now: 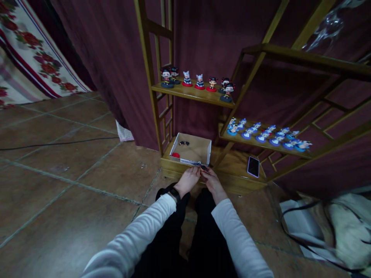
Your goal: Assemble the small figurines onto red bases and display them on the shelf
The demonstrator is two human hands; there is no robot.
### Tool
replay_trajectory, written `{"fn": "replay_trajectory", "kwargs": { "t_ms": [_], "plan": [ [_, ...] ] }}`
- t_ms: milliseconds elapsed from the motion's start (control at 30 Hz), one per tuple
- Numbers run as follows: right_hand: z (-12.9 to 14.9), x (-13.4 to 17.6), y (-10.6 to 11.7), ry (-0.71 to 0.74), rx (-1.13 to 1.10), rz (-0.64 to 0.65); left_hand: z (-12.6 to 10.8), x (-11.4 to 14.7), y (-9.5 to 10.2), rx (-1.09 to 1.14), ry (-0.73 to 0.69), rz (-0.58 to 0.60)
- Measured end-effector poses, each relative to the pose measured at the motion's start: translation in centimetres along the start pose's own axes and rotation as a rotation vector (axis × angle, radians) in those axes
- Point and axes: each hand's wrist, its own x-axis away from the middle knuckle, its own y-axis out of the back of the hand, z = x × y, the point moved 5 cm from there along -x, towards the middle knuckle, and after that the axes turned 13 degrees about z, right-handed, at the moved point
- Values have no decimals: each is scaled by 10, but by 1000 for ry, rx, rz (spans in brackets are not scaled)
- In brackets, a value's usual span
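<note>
Box (197, 148), open at the top, sits on the low wooden shelf (232, 164) in front of you, and your two hands meet at its near edge. Your left hand (189, 178) and right hand (212, 180) have their fingertips drawn in close around a small dark piece (203, 168) — a narrow, pinching grip from both sides. The piece is at the box's near rim, toward the right; its exact shape is too small to tell, and your fingers cover part of it. Inside the box, a black part (184, 143) lies toward the back, and a red disc (175, 155) lies in the near left corner. You wear a dark watch (174, 194) on your left wrist, nearer to you than the box. Above the box, an upper shelf (191, 93) bears a row of little figures (187, 78), some on red bases and some on dark ones. To the right of the box, a raised side shelf (268, 146) carries a cluster of blue figures (263, 136) — below them, a phone (253, 166) lies screen up, well apart from the box.
</note>
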Motion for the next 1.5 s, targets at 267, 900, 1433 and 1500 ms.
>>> {"fn": "replay_trajectory", "kwargs": {
  "t_ms": [267,900,1433,1500],
  "plan": [
    [2,1,-2,-30,63,39,1,6,-3,-7,-15,-3],
    [-10,-4,-17,-37,-80,73,53,-11,-33,1667,253,-176],
    [-16,-8,-18,-46,-72,100,57,-6,-36,1614,294,-231],
    [-16,-8,-17,-35,-92,113,53,-6,-30,1592,229,-219]
  ]
}}
